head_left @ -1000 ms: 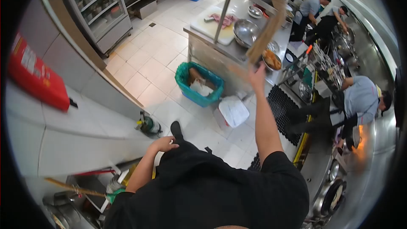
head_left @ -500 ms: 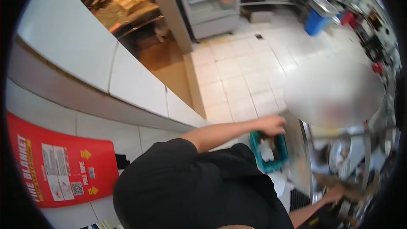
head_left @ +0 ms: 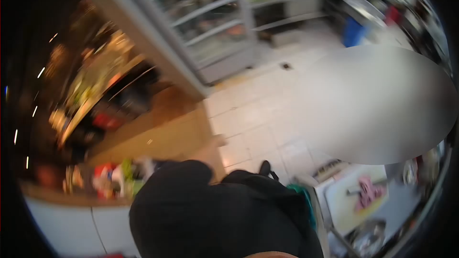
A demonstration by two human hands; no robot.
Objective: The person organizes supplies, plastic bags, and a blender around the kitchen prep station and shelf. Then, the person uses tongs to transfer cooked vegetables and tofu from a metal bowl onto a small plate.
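Note:
My left hand (head_left: 218, 140) is a small, smeared shape at the end of my bent forearm, in front of the floor by the doorway; its fingers cannot be made out. Nothing can be seen in it. My right hand is out of view. At my right side, the teal bin (head_left: 307, 202) shows only its rim, the rest covered by my black clothing. Beyond it, a white cutting board (head_left: 340, 206) lies on the steel counter (head_left: 406, 205), with pink pieces of what looks like raw meat (head_left: 369, 192) and a knife (head_left: 354, 192) on it.
A glass-door fridge (head_left: 205, 24) stands ahead, beside a doorway with a wooden floor (head_left: 158, 138). Bags and packets (head_left: 112, 179) sit on a ledge at left. A blue bin (head_left: 354, 32) is at the far right. A blurred oval hides part of the tiled floor (head_left: 253, 138).
The view has swung, and the red fire blanket case has mostly left it. My left hand has moved away from above the teal bin; my right hand has gone out of sight.

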